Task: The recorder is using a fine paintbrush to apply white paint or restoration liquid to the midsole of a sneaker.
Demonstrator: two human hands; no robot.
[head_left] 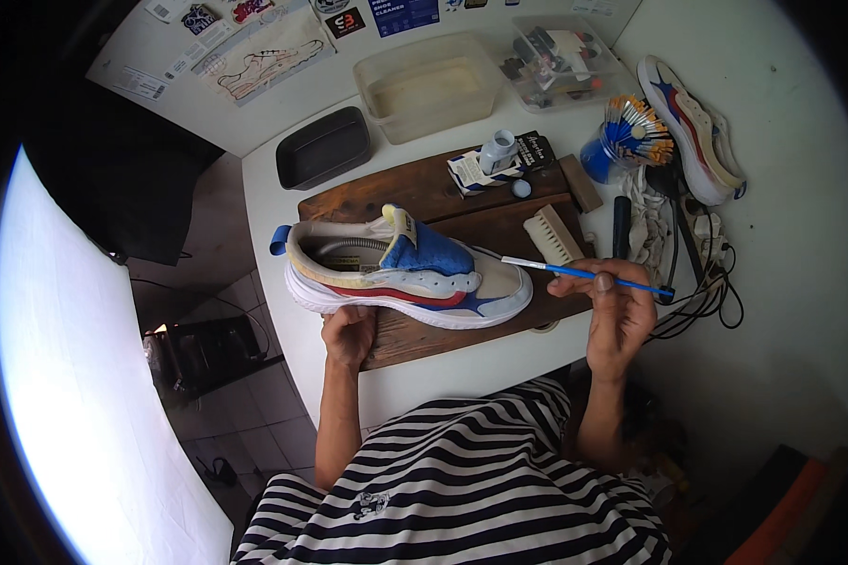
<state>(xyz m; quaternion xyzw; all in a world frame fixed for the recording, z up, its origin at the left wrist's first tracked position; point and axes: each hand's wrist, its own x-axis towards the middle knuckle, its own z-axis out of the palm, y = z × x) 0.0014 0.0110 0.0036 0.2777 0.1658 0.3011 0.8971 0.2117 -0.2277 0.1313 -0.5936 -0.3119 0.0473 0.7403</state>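
Your striped shirt fills the bottom of the view, with both forearms coming up out of it. Starting on the left, your left hand is tucked under the sneaker, fingers curled up around the sole near the heel, so the shoe sits side-on just above the wooden board with its side panel facing you. Looks like that grip is what keeps it steady and tilted toward you.

Over on the right, your right hand pinches a thin blue paintbrush between thumb and fingertips, pen-style. The white tip points left and sits just at the toe of the shoe, so a light grip like that probably gives you fine control.

Behind the shoe on the board there's a small white bottle on a little box and a bristle scrub brush, all within easy reach. Further back sit a dark tray and a clear tub, and at far right a cup of brushes beside the second sneaker.
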